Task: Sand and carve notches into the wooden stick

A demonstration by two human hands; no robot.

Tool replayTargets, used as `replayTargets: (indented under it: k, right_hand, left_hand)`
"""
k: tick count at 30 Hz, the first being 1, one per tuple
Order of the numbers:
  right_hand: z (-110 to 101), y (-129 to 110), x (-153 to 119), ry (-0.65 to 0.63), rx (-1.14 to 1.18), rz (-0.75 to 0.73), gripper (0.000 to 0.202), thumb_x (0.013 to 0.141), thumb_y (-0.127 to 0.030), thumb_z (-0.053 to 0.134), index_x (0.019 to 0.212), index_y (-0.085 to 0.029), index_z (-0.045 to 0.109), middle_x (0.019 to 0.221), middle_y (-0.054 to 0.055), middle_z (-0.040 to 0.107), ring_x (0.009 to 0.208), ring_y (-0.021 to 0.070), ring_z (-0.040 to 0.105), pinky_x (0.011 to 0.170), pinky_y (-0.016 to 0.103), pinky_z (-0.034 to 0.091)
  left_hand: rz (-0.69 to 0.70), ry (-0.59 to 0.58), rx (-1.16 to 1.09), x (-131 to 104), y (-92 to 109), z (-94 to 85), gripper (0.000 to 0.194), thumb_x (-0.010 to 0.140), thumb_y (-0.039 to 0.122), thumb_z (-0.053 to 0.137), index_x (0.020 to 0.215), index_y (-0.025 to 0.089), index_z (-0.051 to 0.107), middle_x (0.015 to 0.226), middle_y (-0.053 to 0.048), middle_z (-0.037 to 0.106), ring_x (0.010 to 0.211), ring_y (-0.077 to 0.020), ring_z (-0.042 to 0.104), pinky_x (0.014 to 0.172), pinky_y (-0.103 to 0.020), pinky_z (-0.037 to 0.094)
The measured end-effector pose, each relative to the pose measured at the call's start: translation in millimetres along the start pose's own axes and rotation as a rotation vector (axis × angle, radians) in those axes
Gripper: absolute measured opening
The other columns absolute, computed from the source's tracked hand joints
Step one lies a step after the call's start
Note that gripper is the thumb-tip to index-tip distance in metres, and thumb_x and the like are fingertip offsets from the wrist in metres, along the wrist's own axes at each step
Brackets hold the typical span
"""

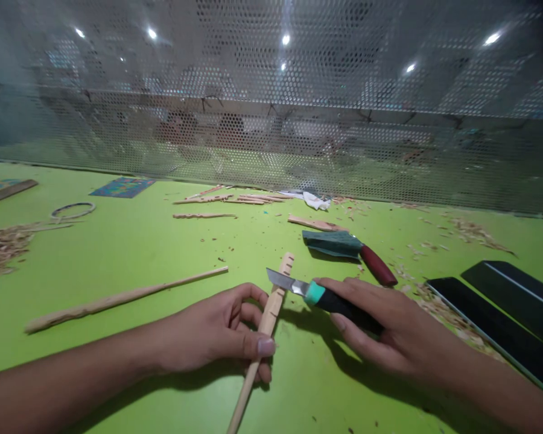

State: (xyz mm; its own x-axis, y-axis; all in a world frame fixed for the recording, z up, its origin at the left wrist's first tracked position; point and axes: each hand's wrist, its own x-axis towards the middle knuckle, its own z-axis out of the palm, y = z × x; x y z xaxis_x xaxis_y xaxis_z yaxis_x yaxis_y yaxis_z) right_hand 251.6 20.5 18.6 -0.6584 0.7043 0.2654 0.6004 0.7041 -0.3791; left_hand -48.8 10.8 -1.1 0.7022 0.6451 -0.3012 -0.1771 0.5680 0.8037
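A pale carved wooden stick (pixel 266 321) with notches near its top stands at a slant at the centre front. My left hand (pixel 226 328) is closed round its middle, thumb in front. My right hand (pixel 384 328) is wrapped round the black handle of a utility knife (pixel 314 293) with a turquoise collar. The knife's bare blade points left and lies across the notched part of the stick, just above my left hand. Whether the edge touches the wood cannot be made out.
On the green table (pixel 131 247) lie a long tapered stick (pixel 127 296), a red-handled tool (pixel 377 264) with a wrapped blade, carved pieces (pixel 203 215), a ring (pixel 73 210), shavings (pixel 2 247) and dark flat slabs (pixel 493 325). A perforated metal screen (pixel 271 132) stands behind.
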Motion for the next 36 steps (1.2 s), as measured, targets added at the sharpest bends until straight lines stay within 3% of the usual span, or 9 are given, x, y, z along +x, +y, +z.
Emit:
replayTargets:
  k: [7,14,22,36]
  right_hand:
    - [4,-9,-1,-0.072,0.067,-0.041,0.033,0.102,-0.029,0.054,0.132,-0.024,0.066,0.102,0.009,0.078,0.083,0.0216,0.074,0.072,0.029,0.058]
    - [4,-9,-2,-0.048,0.008,-0.045,0.033,0.103,-0.031,0.056,0.133,-0.024,0.068,0.094,0.01,0.077,0.077,0.0214,0.073,0.069,0.029,0.058]
    - [4,-7,-4,-0.024,-0.038,-0.039,0.033,0.103,-0.03,0.056,0.133,-0.026,0.067,0.097,0.009,0.077,0.079,0.022,0.074,0.071,0.031,0.059]
    - [5,4,-7,0.036,-0.109,-0.06,0.037,0.106,-0.03,0.053,0.141,-0.022,0.06,0.111,0.012,0.077,0.087,0.023,0.075,0.076,0.035,0.06]
  left_hand:
    - [0.015,-0.027,-0.047,2,-1,0.5,0.04,0.084,0.02,0.09,0.109,0.018,0.058,0.089,0.001,0.07,0.077,-0.0149,0.076,0.081,-0.033,0.06]
    - [0.005,-0.022,-0.048,0,1,1.6,0.04,0.086,0.017,0.088,0.111,0.017,0.057,0.091,0.001,0.071,0.078,-0.0133,0.076,0.082,-0.031,0.059]
    - [-0.005,-0.053,0.004,1,2,-1.7,0.037,0.09,0.017,0.084,0.113,0.017,0.056,0.093,0.001,0.068,0.08,-0.0136,0.075,0.084,-0.034,0.059]
    - [0.011,-0.001,-0.008,-1,0,1.0,0.042,0.089,0.017,0.085,0.119,0.018,0.055,0.097,-0.001,0.068,0.081,-0.0148,0.075,0.084,-0.035,0.06]
